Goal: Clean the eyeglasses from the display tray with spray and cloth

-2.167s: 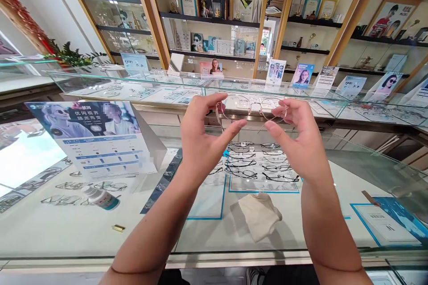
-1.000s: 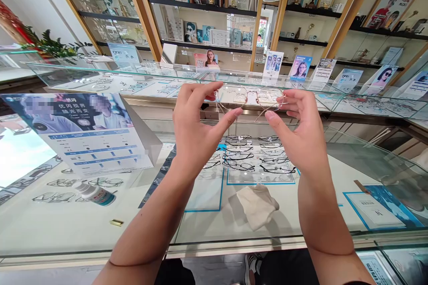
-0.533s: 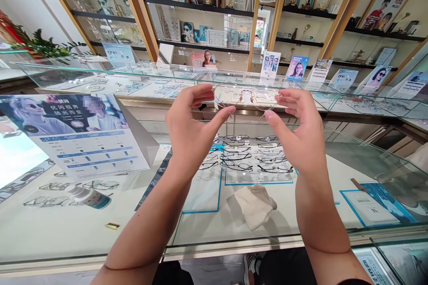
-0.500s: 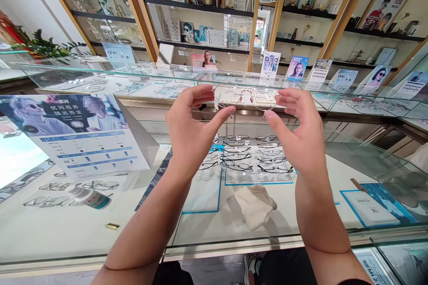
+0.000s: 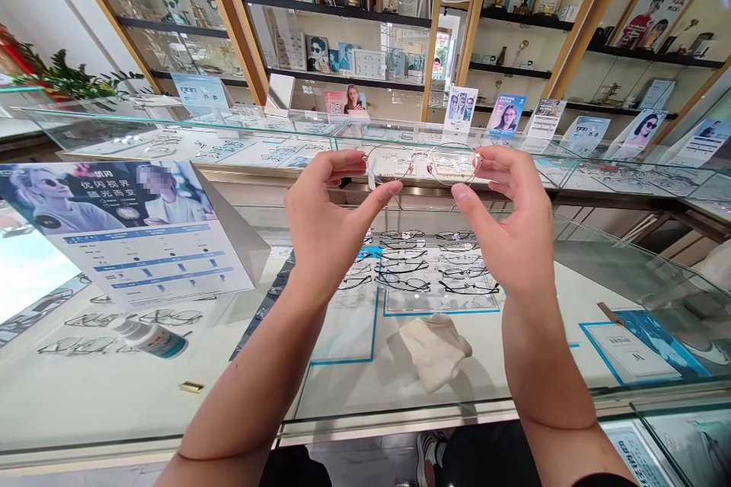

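Observation:
A pair of thin-rimmed eyeglasses is held up above the glass counter, its lenses facing me. My left hand pinches its left side between thumb and fingers, and my right hand grips the right side in the same way. A small tag hangs by the left lens. Beneath the hands, rows of dark-framed glasses show through the counter glass. A crumpled beige cloth lies on the counter between my forearms.
On the left stand a folded display card and, lying on its side, a spray bottle. A small gold piece rests nearer. Behind runs another glass showcase with upright cards. Brochures are at right.
The eyeglasses have tilted slightly in my fingers. Both hands keep nearly the same place and grip.

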A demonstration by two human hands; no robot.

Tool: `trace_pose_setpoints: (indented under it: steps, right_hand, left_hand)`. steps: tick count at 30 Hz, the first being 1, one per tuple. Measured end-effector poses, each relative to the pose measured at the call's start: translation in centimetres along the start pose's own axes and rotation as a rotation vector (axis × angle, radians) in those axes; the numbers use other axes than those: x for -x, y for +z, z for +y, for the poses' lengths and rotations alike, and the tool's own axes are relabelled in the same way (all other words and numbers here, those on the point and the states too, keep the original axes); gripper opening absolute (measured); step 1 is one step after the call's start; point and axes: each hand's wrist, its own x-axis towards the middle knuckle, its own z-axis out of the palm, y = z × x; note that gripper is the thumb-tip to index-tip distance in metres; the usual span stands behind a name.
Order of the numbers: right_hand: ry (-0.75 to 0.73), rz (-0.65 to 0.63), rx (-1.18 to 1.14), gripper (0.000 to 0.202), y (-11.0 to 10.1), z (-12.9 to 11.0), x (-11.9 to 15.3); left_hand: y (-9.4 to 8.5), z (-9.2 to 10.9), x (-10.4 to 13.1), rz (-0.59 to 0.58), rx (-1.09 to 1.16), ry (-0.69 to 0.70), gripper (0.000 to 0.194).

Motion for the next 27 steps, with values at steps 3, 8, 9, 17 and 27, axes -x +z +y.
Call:
trace_pose_setpoints:
  steps: [3,8,9,17,27]
  right_hand:
    - [0.010,0.005,-0.009,0.038,-0.02,-0.03,-0.01]
    - [0.020,-0.001,-0.005,0.038,-0.09,0.04,0.02]
    - [0.023,-0.008,-0.002,0.038,-0.10,0.10,0.03]
    - [0.060,-0.053,0.002,0.040,0.03,0.80,0.18]
    - [0.064,-0.057,0.008,0.039,0.12,0.93,0.13]
  left_hand:
    - [0.02,-0.12,0.05,-0.003,0.003,-0.004,0.044]
    - [-0.04,-0.10,0.09,0.012,-0.010,0.002,0.045]
    - [-0.05,-0.04,0.09,0.018,-0.012,0.009,0.046]
    - [-0.28,0.65,0.21,0.067,-0.086,0.095,0.050]
    - [-0.27,0.42,0.28,0.078,-0.092,0.131,0.052]
